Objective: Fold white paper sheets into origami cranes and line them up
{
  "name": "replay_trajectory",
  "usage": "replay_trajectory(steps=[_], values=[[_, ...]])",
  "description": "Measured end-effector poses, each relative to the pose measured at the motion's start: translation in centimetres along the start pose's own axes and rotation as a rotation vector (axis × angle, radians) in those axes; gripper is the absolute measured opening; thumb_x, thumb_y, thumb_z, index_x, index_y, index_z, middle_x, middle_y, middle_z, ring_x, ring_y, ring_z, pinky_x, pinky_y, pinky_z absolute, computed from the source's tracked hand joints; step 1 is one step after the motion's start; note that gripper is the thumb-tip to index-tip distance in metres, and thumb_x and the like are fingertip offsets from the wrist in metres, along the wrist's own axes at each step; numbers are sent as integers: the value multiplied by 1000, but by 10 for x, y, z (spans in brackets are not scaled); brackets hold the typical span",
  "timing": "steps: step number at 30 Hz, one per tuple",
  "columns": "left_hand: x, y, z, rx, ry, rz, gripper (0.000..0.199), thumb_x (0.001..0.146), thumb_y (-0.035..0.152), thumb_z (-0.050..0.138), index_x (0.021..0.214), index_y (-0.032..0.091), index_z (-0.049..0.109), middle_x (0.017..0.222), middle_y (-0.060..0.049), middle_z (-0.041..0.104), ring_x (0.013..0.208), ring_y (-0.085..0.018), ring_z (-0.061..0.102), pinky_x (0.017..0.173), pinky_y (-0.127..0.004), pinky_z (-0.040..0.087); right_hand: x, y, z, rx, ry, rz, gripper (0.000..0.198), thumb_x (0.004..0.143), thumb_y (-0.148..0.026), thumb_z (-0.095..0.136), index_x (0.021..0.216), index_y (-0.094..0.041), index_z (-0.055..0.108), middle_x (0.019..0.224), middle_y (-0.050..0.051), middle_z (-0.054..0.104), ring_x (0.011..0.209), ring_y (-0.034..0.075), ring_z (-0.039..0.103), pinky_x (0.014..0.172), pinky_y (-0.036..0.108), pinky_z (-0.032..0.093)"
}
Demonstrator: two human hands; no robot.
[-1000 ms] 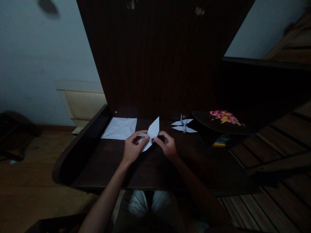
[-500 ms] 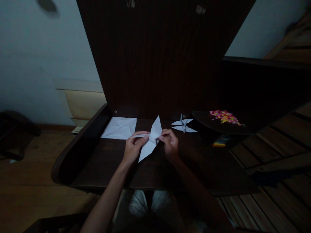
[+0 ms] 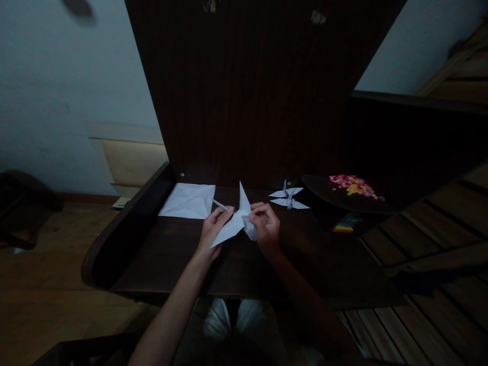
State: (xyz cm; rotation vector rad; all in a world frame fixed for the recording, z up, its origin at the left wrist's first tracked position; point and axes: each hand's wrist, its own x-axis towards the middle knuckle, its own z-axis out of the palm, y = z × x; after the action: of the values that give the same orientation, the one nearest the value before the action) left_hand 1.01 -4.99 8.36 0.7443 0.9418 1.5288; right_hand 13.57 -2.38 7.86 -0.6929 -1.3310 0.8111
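Note:
A white folded paper crane is held up over the dark desk between both hands, its pointed wings spread. My left hand pinches it at the left, where a thin folded point sticks out past the thumb. On the other side my right hand is closed on its right part, thumb and fingertips near the centre. Finished-looking white paper cranes stand behind and to the right of my right hand. Creased white sheets of paper lie flat beyond my left hand.
The dark wooden desk has a raised curved side at left and a tall back panel. A heap of small pink, red and yellow pieces rests on a dark shelf at right. Slatted wood stands farther right.
The paper crane has turned and tilted in my hands: its upper wing looks narrower, and its lower wing swung left across my left hand. Both hands still hold it.

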Motion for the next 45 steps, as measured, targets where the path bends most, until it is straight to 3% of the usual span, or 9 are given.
replay_trajectory(steps=[5, 10, 18, 22, 26, 31, 36, 40, 45], values=[[-7, 7, 0, 257, -8, 199, 29, 64, 33, 76, 85, 15, 70, 82, -4, 68, 68, -14, 62, 61, -22, 48, 2, -3, -6, -67, -99, 122, 12, 74, -28, 60, 76, -20, 52, 73, -1, 55, 67, 14, 54, 57, 23, 43], [-14, 10, 3, 301, 22, 306, 25, 63, 31, 76, 82, 16, 70, 91, -6, 69, 77, -18, 65, 69, -26, 51, 3, -9, -7, -104, -124, 162, 17, 77, -31, 59, 68, -19, 50, 60, -4, 50, 56, 11, 50, 51, 20, 39], [-13, 6, 5, 84, 141, 132, 39, 61, 37, 77, 92, 15, 68, 74, -1, 66, 63, -12, 60, 57, -20, 46, -9, -15, -1, -143, -59, 42, 11, 82, -27, 54, 75, -20, 54, 71, -1, 53, 62, 12, 50, 56, 23, 41], [-8, 4, 5, -112, 118, -61, 42, 62, 34, 77, 98, 15, 66, 68, 0, 64, 57, -11, 59, 54, -21, 45, -12, -15, -1, -164, -27, -29, 9, 83, -26, 54, 76, -21, 54, 78, 0, 55, 67, 13, 51, 59, 25, 43], [-1, 1, 3, -121, 32, -234, 34, 65, 29, 75, 94, 15, 67, 78, -4, 69, 66, -15, 63, 59, -24, 48, -10, -20, -3, -191, -66, -97, 5, 83, -24, 54, 80, -21, 55, 85, 2, 58, 73, 15, 55, 64, 28, 46], [9, -2, -13, -68, 183, -214, 41, 65, 26, 75, 103, 19, 60, 87, -4, 69, 71, -16, 64, 65, -27, 50, -3, -28, -12, -239, -191, -326, 14, 78, -17, 59, 91, -23, 59, 92, 5, 60, 90, 20, 59, 78, 37, 50], [8, 19, -35, 89, -116, -85, 33, 74, 37, 68, 98, 16, 64, 96, -7, 67, 86, -16, 63, 75, -25, 48, -2, -32, -26, -476, -403, -547, 34, 76, -14, 58, 109, -23, 54, 103, 9, 59, 96, 22, 58, 79, 39, 51], [-2, 38, -31, 339, -320, 29, 34, 75, 35, 68, 102, 15, 65, 99, -8, 68, 94, -19, 61, 82, -28, 46, -3, -32, -28, -578, -530, -665, 43, 78, -13, 58, 118, -23, 47, 108, 10, 58, 99, 21, 57, 81, 39, 51], [-11, 42, -21, 573, -386, 169, 43, 64, 26, 77, 104, 16, 64, 94, -6, 67, 83, -16, 60, 75, -28, 48, -3, -28, -26, -659, -587, -755, 43, 80, -12, 57, 119, -22, 45, 110, 11, 58, 102, 21, 56, 85, 39, 50]])
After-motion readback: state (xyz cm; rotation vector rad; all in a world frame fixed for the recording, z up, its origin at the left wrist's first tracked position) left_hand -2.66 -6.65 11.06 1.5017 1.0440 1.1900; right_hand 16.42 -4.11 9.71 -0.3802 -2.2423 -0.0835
